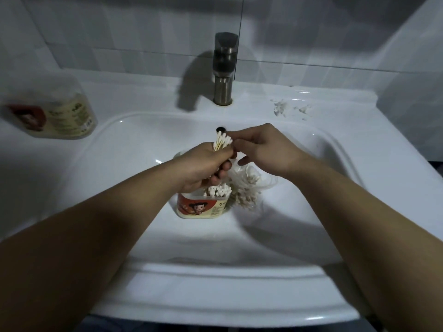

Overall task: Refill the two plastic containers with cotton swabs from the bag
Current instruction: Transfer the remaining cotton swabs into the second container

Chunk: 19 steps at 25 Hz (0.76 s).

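Head view: your left hand [203,165] is fisted round a bundle of cotton swabs [221,143], tips poking up out of the grip; your right hand [262,149] has fingertips at those tips, pinch or mere touch I can't tell; open container [201,206] with swabs stands in the sink [134,178] right below the left hand; bag [248,188] lies just right of it; second container [60,116] sits on the left ledge.

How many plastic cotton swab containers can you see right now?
2. One labelled container stands in the sink basin under the left hand, holding swabs. The other container sits on its left rim, blurred. None looks hidden.
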Available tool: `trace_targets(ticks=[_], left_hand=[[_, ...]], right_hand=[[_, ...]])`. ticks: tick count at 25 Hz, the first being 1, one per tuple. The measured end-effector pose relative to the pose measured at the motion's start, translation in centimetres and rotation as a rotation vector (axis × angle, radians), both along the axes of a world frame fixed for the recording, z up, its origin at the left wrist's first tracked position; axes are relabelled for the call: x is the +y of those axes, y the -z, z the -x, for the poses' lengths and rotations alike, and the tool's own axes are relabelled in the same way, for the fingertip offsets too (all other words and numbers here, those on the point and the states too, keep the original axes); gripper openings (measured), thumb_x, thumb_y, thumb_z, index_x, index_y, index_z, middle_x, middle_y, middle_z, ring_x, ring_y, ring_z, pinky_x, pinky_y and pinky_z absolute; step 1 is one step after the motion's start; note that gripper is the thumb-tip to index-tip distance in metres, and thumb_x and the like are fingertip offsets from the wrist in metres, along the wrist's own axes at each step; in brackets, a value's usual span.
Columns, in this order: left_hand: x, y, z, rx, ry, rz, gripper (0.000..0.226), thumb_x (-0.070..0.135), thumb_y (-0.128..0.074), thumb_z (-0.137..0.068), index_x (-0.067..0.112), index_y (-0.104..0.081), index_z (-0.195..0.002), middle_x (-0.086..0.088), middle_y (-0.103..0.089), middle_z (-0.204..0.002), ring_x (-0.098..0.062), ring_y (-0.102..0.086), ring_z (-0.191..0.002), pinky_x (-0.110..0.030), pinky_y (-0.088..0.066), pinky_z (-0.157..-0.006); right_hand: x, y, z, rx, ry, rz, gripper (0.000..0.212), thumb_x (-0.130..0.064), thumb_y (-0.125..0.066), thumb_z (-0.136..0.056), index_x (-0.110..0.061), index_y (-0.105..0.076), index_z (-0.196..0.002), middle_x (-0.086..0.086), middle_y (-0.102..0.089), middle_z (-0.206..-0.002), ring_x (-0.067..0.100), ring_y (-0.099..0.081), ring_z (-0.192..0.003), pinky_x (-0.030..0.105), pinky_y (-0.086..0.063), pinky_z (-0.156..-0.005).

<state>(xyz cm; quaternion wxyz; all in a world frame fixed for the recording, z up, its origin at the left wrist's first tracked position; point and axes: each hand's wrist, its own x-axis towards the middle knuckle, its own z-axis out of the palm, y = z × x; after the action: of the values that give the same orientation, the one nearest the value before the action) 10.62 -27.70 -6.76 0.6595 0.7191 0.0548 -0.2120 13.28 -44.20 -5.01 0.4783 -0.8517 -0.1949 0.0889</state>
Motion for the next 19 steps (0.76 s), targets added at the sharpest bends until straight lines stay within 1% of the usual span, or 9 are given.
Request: trace_targets(ticks=[2,3,4,6,9,11,13,17,19], left_hand=[[0.0,-0.2,-0.2,-0.013,-0.025,0.012,0.027,0.039,-0.053,-0.104,0.019,-0.054,-0.085,0.008,-0.039,-0.054,-0.006,-0.032,-0.046,-0.018,-0.024,-0.041],[0.1,-0.4,-0.4,-0.021,-0.058,0.019,0.032,0.042,-0.056,-0.102,0.020,-0.052,-0.080,0.007,-0.038,-0.054,-0.006,-0.032,-0.045,-0.019,-0.025,-0.041],[0.3,-0.5,-0.6,-0.028,-0.102,0.015,0.035,0.045,-0.060,-0.100,0.020,-0.051,-0.076,0.006,-0.039,-0.055,-0.008,-0.034,-0.046,-0.021,-0.028,-0.043],[0.8,-0.6,-0.8,-0.037,-0.173,-0.005,0.035,0.046,-0.067,-0.094,0.020,-0.053,-0.075,0.002,-0.048,-0.059,-0.011,-0.045,-0.053,-0.025,-0.039,-0.052],[1.2,-0.5,-0.8,-0.045,-0.201,0.003,0.030,0.043,-0.069,-0.093,0.020,-0.058,-0.078,0.003,-0.061,-0.064,-0.013,-0.054,-0.065,-0.030,-0.046,-0.067],[1.0,-0.6,-0.8,-0.049,-0.197,0.019,0.036,0.045,-0.067,-0.094,0.021,-0.054,-0.071,0.003,-0.064,-0.065,-0.012,-0.056,-0.063,-0.030,-0.048,-0.067],[0.8,-0.6,-0.7,-0.059,-0.169,0.018,0.041,0.046,-0.065,-0.095,0.020,-0.054,-0.066,0.002,-0.068,-0.068,-0.012,-0.058,-0.062,-0.029,-0.049,-0.064],[0.4,-0.4,-0.2,-0.058,-0.099,0.024,0.038,0.043,-0.063,-0.098,0.018,-0.060,-0.069,-0.002,-0.072,-0.075,-0.011,-0.064,-0.064,-0.028,-0.053,-0.062],[0.3,-0.3,-0.1,-0.066,-0.083,0.022,0.037,0.041,-0.061,-0.100,0.017,-0.062,-0.071,-0.003,-0.072,-0.076,-0.012,-0.065,-0.065,-0.028,-0.055,-0.062]], right_hand=[[-0.1,-0.4,0.2,0.031,0.048,-0.058,0.033,-0.007,-0.048,-0.100,-0.011,-0.071,-0.124,0.001,-0.076,-0.104,0.015,-0.075,-0.092,0.040,-0.063,-0.081],[-0.2,-0.6,0.2,0.035,0.110,-0.066,0.032,-0.004,-0.047,-0.099,-0.010,-0.072,-0.117,0.003,-0.077,-0.098,0.017,-0.076,-0.085,0.042,-0.063,-0.078],[-0.3,-0.7,0.3,0.025,0.169,-0.023,0.031,-0.003,-0.046,-0.096,-0.010,-0.074,-0.108,0.005,-0.077,-0.090,0.020,-0.076,-0.076,0.044,-0.063,-0.076],[-0.6,-0.8,0.2,-0.012,0.186,0.248,0.031,-0.004,-0.046,-0.091,-0.013,-0.076,-0.096,0.005,-0.077,-0.082,0.019,-0.075,-0.067,0.039,-0.064,-0.076],[-0.3,-0.3,0.4,-0.045,0.083,0.665,0.039,-0.003,-0.048,-0.088,-0.020,-0.076,-0.107,0.004,-0.075,-0.105,0.018,-0.072,-0.087,0.024,-0.055,-0.079],[0.0,0.1,0.6,-0.061,0.000,0.809,0.044,-0.003,-0.048,-0.089,-0.022,-0.073,-0.120,0.003,-0.071,-0.117,0.021,-0.067,-0.098,0.024,-0.046,-0.078],[0.2,0.5,0.8,-0.053,-0.104,0.882,0.041,-0.009,-0.050,-0.091,-0.024,-0.072,-0.122,0.000,-0.071,-0.118,0.019,-0.060,-0.093,0.024,-0.041,-0.076],[0.6,1.7,0.7,-0.053,-0.189,1.008,0.021,-0.025,-0.057,-0.089,-0.019,-0.074,-0.099,0.001,-0.071,-0.095,0.021,-0.063,-0.085,0.027,-0.047,-0.068],[0.8,1.9,0.7,-0.055,-0.213,1.056,0.017,-0.023,-0.054,-0.090,-0.017,-0.067,-0.080,0.001,-0.064,-0.080,0.021,-0.061,-0.074,0.027,-0.045,-0.060]])
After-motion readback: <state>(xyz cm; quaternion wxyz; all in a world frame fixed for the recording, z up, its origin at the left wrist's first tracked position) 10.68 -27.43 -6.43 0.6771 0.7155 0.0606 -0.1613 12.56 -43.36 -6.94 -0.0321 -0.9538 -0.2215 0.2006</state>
